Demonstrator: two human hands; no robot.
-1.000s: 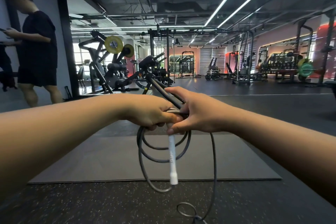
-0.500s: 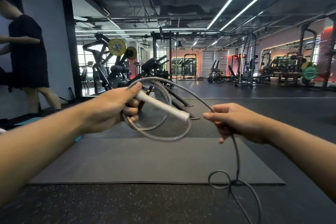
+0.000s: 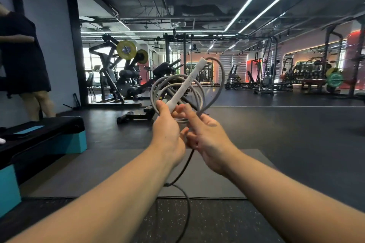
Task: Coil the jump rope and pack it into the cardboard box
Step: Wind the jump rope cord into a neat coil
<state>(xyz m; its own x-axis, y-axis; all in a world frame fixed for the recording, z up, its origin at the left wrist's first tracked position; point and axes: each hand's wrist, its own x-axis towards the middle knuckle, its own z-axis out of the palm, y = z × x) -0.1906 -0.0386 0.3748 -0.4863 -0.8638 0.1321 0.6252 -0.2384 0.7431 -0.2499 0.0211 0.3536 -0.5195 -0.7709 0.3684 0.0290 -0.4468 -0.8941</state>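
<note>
Gym floor behind; both hands have met, white handle [image 3: 187, 84] now upright

Rope coils [image 3: 173, 89] rise above both hands [image 3: 189, 134], mat [image 3: 118, 171] below, step platform [image 3: 45, 138] left.

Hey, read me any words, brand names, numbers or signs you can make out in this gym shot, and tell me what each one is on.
None can be read.
Green weight plate: pale lettering, too blurred to read.
Yellow weight plate: centre label too small to read.
White jump rope handle, held in the left hand: faint marks, not legible.
Ceiling vent: no readable marking.
</note>
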